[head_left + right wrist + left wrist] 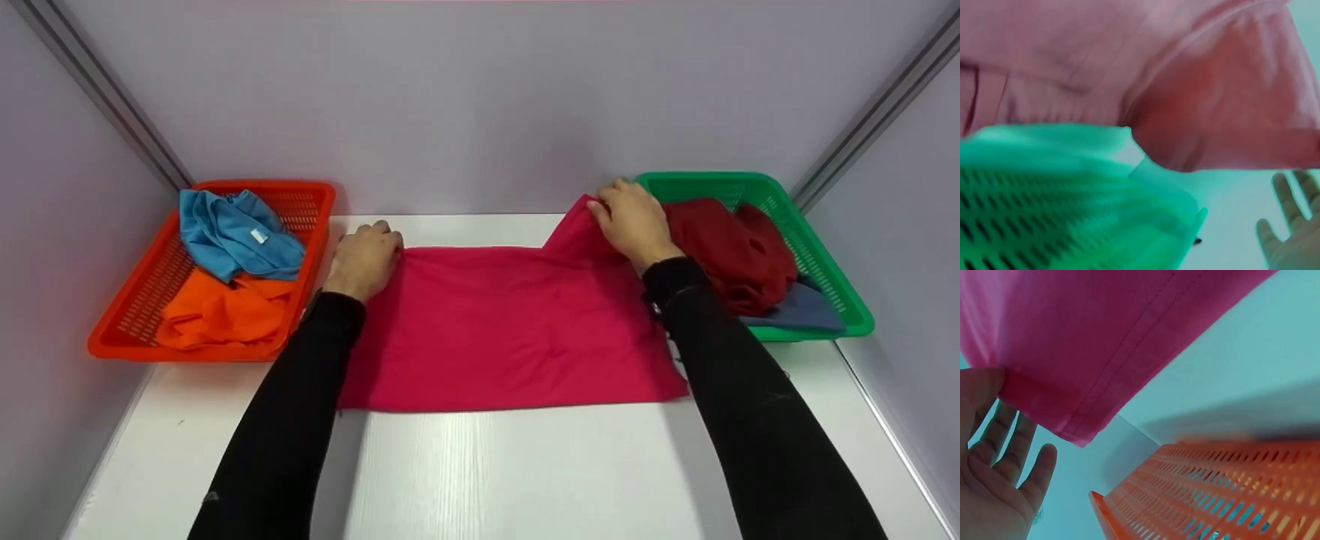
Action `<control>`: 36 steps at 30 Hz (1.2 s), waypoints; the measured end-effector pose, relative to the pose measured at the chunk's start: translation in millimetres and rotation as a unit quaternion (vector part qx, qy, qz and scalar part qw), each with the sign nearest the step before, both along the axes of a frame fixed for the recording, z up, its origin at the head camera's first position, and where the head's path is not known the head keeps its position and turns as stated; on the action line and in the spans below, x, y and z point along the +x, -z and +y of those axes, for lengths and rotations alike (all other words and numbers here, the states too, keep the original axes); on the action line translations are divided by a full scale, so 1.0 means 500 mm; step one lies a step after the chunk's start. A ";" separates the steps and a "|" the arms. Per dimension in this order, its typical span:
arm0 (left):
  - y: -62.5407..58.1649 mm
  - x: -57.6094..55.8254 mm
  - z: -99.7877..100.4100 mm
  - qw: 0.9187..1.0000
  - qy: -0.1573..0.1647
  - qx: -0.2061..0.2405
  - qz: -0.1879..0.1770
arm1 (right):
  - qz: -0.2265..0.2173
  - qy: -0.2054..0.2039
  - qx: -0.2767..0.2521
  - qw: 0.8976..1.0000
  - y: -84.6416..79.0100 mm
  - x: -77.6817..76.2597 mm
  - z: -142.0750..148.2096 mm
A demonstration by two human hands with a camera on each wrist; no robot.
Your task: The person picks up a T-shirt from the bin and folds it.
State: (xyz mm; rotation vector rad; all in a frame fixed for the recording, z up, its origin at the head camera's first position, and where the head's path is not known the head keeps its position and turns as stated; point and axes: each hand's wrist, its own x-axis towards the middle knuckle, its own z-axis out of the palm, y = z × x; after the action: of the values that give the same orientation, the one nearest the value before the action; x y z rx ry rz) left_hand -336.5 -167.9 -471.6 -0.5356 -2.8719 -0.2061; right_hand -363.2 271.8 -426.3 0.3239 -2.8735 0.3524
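A crimson garment lies spread as a wide rectangle on the white table, with a double-stitched hem showing in the left wrist view. My left hand pinches its far left corner, thumb against the cloth and the other fingers spread. At the far right my right hand grips the other corner, which rises in a peak above the rest of the garment. In the right wrist view that lifted part hangs over the green basket's edge; its fingers show below the cloth, the grip itself hidden.
On the left stands an orange basket holding a blue garment and an orange one. A green basket on the right holds dark red cloth and grey-blue cloth. Pale walls enclose the table.
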 end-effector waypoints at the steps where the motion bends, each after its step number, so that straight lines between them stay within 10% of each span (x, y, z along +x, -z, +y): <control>1: -0.002 0.002 -0.003 1.000 0.007 -0.004 0.002 | 0.004 -0.012 0.010 1.000 -0.002 0.001 0.002; 15: -0.018 0.036 -0.038 0.995 0.095 -0.026 -0.009 | 0.068 -0.139 0.098 0.983 -0.025 0.052 0.007; 36: -0.005 0.084 -0.053 0.992 0.096 -0.034 -0.073 | 0.042 -0.217 0.156 0.963 -0.061 0.117 0.015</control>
State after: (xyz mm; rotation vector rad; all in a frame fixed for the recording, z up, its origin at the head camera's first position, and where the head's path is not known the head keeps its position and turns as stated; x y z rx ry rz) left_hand -294.4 -194.4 -468.9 -0.8444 -2.9764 -0.1840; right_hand -304.7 279.2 -396.1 1.0075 -2.7476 -0.0504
